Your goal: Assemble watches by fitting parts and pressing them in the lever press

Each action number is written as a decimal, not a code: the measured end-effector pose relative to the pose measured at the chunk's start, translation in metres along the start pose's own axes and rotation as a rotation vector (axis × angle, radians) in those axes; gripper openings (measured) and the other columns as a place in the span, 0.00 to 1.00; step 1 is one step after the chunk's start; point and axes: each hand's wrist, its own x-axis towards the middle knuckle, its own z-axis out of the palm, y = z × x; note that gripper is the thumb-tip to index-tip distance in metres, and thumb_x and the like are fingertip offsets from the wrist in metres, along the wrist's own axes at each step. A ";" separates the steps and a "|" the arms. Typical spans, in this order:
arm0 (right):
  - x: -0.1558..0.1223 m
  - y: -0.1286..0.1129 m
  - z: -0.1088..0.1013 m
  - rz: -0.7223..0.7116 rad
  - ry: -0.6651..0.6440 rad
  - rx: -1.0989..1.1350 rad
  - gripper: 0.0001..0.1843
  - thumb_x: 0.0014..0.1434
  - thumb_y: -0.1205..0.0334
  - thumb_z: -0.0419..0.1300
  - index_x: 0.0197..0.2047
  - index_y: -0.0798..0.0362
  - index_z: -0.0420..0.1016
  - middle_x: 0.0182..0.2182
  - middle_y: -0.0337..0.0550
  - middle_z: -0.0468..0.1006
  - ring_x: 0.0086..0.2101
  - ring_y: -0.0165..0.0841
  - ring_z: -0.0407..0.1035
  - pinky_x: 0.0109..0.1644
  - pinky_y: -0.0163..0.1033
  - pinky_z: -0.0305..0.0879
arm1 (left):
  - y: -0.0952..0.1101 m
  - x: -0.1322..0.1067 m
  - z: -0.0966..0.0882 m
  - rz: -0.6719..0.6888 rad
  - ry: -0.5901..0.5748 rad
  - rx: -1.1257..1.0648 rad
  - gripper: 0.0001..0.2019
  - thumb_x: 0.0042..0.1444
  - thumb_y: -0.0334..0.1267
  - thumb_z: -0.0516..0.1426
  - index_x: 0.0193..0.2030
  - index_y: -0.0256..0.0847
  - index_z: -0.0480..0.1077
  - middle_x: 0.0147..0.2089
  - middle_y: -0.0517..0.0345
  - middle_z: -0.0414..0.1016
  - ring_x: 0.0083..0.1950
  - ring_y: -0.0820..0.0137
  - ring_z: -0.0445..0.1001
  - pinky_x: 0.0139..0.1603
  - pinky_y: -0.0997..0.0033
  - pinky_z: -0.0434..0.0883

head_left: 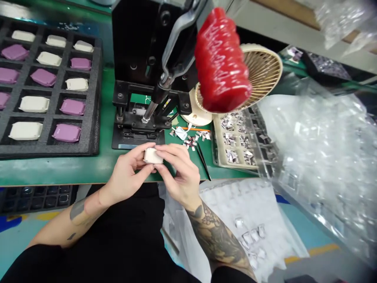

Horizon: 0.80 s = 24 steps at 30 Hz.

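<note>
Between my two hands, over the front edge of the green bench, is a small white rounded case (153, 156). My left hand (126, 171) pinches its left end between thumb and fingers. On the other end, my right hand (179, 169) lays its fingers over the top, with the thumb at the lower edge. Just behind the case stands a black hand press (141, 129) with a red ribbed handle (222, 63). The underside of the case is hidden from me.
At left, a dark foam tray (96, 98) holds white cases and purple cases (67, 133). Black tweezers (204, 162) and small loose pieces (193, 141) lie right of the press. Beyond are a small fan (262, 74), a compartment box (216, 145) and clear plastic trays (324, 157).
</note>
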 end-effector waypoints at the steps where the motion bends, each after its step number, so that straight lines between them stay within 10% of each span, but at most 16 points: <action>1: -0.002 0.001 0.000 0.006 -0.009 0.014 0.23 0.70 0.72 0.70 0.64 0.43 0.84 0.59 0.48 0.87 0.57 0.45 0.79 0.65 0.60 0.81 | 0.000 0.000 0.000 0.017 -0.013 -0.009 0.24 0.72 0.31 0.67 0.73 0.40 0.76 0.60 0.48 0.89 0.52 0.67 0.91 0.57 0.72 0.87; 8: -0.015 0.003 -0.001 0.203 0.054 0.173 0.26 0.75 0.65 0.66 0.72 0.41 0.77 0.64 0.51 0.81 0.60 0.44 0.79 0.66 0.57 0.81 | 0.003 0.001 -0.001 0.092 0.014 0.004 0.15 0.77 0.37 0.64 0.66 0.42 0.81 0.58 0.50 0.90 0.50 0.65 0.92 0.53 0.68 0.90; 18: -0.011 -0.011 0.002 0.200 0.060 0.231 0.07 0.78 0.61 0.62 0.52 0.48 0.84 0.47 0.47 0.86 0.48 0.38 0.82 0.56 0.46 0.80 | -0.001 -0.010 -0.005 0.369 0.070 0.383 0.14 0.73 0.32 0.68 0.62 0.48 0.87 0.54 0.59 0.92 0.48 0.67 0.93 0.57 0.76 0.86; 24: 0.038 -0.004 -0.024 0.175 -0.045 0.011 0.14 0.76 0.47 0.67 0.55 0.47 0.84 0.49 0.50 0.86 0.51 0.44 0.83 0.55 0.50 0.83 | -0.006 -0.001 0.002 0.155 0.063 0.069 0.17 0.77 0.38 0.64 0.69 0.44 0.81 0.57 0.51 0.91 0.52 0.62 0.93 0.52 0.70 0.89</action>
